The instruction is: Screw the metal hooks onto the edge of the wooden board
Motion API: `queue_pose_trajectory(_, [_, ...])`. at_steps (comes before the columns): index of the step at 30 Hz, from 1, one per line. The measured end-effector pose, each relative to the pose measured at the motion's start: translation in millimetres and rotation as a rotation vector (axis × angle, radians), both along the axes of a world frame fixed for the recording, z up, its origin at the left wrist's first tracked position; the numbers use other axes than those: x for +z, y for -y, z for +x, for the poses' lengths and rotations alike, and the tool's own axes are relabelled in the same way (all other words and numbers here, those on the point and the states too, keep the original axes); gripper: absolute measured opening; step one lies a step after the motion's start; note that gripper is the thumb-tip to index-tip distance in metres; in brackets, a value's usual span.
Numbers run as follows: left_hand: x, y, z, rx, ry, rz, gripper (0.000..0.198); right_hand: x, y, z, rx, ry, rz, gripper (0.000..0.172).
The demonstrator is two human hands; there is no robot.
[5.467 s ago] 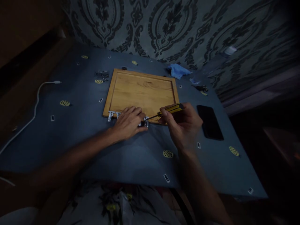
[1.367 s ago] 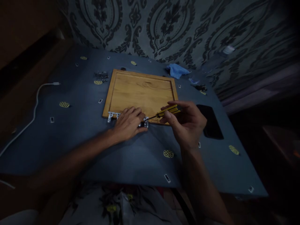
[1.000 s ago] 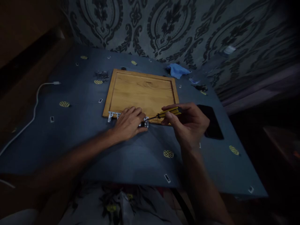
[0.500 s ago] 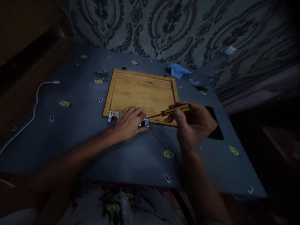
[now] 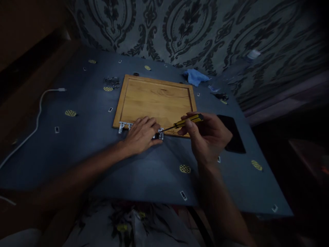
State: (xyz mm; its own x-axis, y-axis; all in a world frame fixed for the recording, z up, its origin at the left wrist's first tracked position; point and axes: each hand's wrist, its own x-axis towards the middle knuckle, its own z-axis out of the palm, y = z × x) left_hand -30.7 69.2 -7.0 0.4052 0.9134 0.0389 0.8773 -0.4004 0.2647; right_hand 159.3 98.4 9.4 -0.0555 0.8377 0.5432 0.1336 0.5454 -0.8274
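Note:
A framed wooden panel (image 5: 154, 99), perhaps a cabinet door, lies flat on the table. Metal hinges sit along its near edge; the left hinge (image 5: 121, 127) is uncovered, and another is partly under my fingers. My left hand (image 5: 141, 135) is closed over that edge, index finger and thumb on either side of the right hinge (image 5: 160, 133). In my right hand (image 5: 208, 135) is a screwdriver (image 5: 189, 120) with a yellow and black handle, gripped between thumb and fingers. Its shaft slants down to the left, and the tip meets the right hinge. Any screw there is too small to make out.
Small metal parts (image 5: 112, 81) lie left of the panel. A blue cloth (image 5: 195, 77) and a clear bottle (image 5: 238, 68) are at the back right. A dark flat phone or tablet (image 5: 233, 135) lies beyond my right hand. A white cable (image 5: 38, 116) runs along the left.
My right hand and the screwdriver have shifted slightly left, and more of the dark flat device shows. My left hand and the panel stay in place.

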Motion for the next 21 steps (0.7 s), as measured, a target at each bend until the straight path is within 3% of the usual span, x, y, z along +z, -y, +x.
queue_pose_trajectory(15, [-6.1, -0.3, -0.2, -0.001, 0.017, 0.058, 0.039, 0.5, 0.4, 1.5, 0.035, 0.07, -0.021, 0.014])
queue_pose_trajectory(21, [-6.8, 0.1, -0.8, -0.004, 0.026, 0.069, 0.038, 6.2, 0.6, 4.1, 0.116, 0.074, -0.059, 0.017])
